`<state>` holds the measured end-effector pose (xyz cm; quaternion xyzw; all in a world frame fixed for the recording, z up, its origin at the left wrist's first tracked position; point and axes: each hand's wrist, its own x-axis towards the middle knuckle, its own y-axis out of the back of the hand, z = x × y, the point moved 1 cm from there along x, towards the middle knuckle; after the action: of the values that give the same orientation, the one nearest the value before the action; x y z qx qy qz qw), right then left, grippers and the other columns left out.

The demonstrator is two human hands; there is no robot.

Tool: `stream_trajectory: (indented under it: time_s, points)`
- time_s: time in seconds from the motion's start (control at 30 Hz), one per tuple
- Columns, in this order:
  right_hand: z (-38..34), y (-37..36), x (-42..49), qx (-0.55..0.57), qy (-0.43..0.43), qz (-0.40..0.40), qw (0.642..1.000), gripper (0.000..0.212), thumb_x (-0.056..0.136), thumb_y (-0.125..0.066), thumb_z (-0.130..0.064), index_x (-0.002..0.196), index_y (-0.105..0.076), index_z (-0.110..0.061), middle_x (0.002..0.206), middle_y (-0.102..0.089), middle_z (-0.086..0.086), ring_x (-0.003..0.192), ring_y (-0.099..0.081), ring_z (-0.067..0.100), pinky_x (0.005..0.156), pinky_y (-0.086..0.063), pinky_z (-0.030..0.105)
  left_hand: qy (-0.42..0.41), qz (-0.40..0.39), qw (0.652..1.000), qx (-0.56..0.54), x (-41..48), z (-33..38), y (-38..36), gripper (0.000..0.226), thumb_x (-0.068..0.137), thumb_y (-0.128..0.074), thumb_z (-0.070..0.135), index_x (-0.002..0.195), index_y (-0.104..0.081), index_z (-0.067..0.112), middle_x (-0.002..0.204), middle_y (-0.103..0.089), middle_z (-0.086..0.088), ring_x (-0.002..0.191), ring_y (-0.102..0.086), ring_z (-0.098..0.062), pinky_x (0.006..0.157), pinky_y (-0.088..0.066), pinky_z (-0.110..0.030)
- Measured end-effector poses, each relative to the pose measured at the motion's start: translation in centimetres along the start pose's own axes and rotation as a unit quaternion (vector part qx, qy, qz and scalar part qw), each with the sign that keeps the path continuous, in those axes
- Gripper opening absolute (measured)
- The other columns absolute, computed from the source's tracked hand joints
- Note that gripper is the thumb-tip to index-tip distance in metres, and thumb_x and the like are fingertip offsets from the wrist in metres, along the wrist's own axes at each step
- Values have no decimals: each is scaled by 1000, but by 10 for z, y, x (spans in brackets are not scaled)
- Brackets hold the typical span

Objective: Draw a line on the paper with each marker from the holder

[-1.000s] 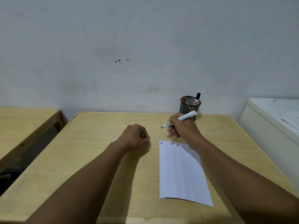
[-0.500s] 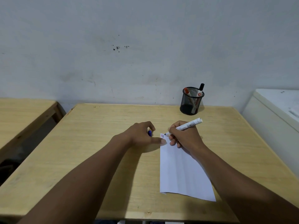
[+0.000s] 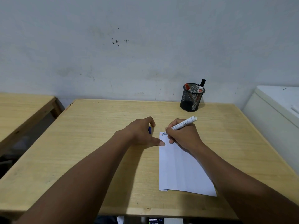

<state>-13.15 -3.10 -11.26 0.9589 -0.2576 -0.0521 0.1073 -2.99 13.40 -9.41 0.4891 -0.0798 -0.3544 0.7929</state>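
right hand (image 3: 182,136) pinched marker (image 3: 183,124), tip on paper (image 3: 181,168) top-left | left hand (image 3: 140,133) curled round blue cap (image 3: 150,130), thumb pinning paper | two marks done already | looked like two markers waiting in holder (image 3: 192,97)

White paper (image 3: 181,167), black mesh holder (image 3: 191,98), white marker (image 3: 183,124), blue cap (image 3: 150,130), pale wooden table (image 3: 105,135).

1. The paper (image 3: 181,168) lies on the table (image 3: 97,143), right of centre, reaching toward the near edge.
2. The holder (image 3: 192,98) stands near the far edge, behind the paper.
3. Two markers (image 3: 200,87) stand in the holder.
4. A second table (image 3: 21,110) stands to the left.
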Motion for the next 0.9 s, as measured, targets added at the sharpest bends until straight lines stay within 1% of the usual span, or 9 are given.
stream_trajectory:
  time_s: [0.17, 0.27, 0.33, 0.37, 0.43, 0.5, 0.6, 0.7, 0.9]
  points:
    - [-4, 3, 0, 13, -29, -10, 999, 14, 79, -71, -7, 86, -68, 5, 69, -71, 24, 49, -63, 21, 46, -43, 27, 3, 4, 1000, -4, 1, 2, 1, 85, 54, -85, 71, 121, -51, 32, 92, -63, 7, 91, -64, -14, 82, -55, -34]
    - [-11, 9, 3, 85, -56, 20, 995, 3, 85, -68, -8, 83, -68, -6, 64, -67, 13, 43, -53, 16, 42, -38, 24, 4, 21, 998, -66, 0, -1, 4, 49, 70, -83, 52, 107, -62, 28, 84, -70, 8, 80, -68, -11, 74, -54, -28]
    - [-18, 15, 7, 132, -64, 27, 989, 8, 85, -72, -9, 82, -66, -11, 61, -63, 9, 41, -47, 14, 42, -32, 23, -5, 36, 994, -105, 2, -7, 7, 18, 80, -76, 34, 93, -71, 23, 78, -76, 5, 75, -74, -16, 69, -54, -26]
    - [-24, 19, 9, 147, -65, 28, 987, 10, 85, -76, -9, 82, -66, -12, 59, -62, 7, 41, -47, 12, 41, -32, 22, -14, 46, 991, -127, 2, -8, 10, 10, 84, -73, 27, 89, -73, 19, 76, -78, 3, 74, -75, -19, 68, -54, -26]
    - [-42, 26, 14, 170, -63, 15, 983, 11, 84, -80, -10, 87, -70, -11, 59, -63, 5, 41, -50, 10, 39, -35, 20, -28, 74, 976, -204, 4, -9, 18, 10, 87, -76, 20, 90, -75, 10, 74, -77, -1, 68, -72, -20, 66, -54, -26]
    - [-64, 33, 21, 217, -65, -21, 974, 10, 88, -77, -10, 94, -70, -5, 63, -66, 9, 43, -56, 11, 40, -39, 19, -32, 99, 940, -326, 4, -3, 30, 18, 89, -78, 17, 99, -71, 4, 77, -75, -3, 67, -67, -19, 61, -50, -23]
    - [-91, 40, 30, 286, -90, -64, 952, 13, 94, -63, -16, 94, -71, -5, 65, -69, 10, 45, -62, 12, 42, -43, 19, -41, 94, 873, -476, 4, 13, 49, 18, 90, -77, 21, 102, -68, 11, 86, -76, -1, 76, -72, -19, 68, -49, -27]
    - [-107, 40, 34, 288, -89, -74, 950, 19, 95, -56, -18, 90, -72, -8, 64, -69, 9, 45, -61, 13, 42, -43, 19, -58, 76, 826, -555, 5, 29, 62, 14, 91, -75, 20, 101, -67, 13, 86, -76, -1, 75, -72, -18, 70, -48, -28]
    - [-116, 34, 37, 292, -77, -74, 950, 19, 94, -56, -16, 87, -71, -7, 63, -68, 9, 43, -60, 13, 42, -41, 20, -71, 57, 810, -579, 9, 40, 67, 11, 89, -76, 22, 95, -70, 15, 88, -77, -4, 72, -71, -18, 71, -48, -30]
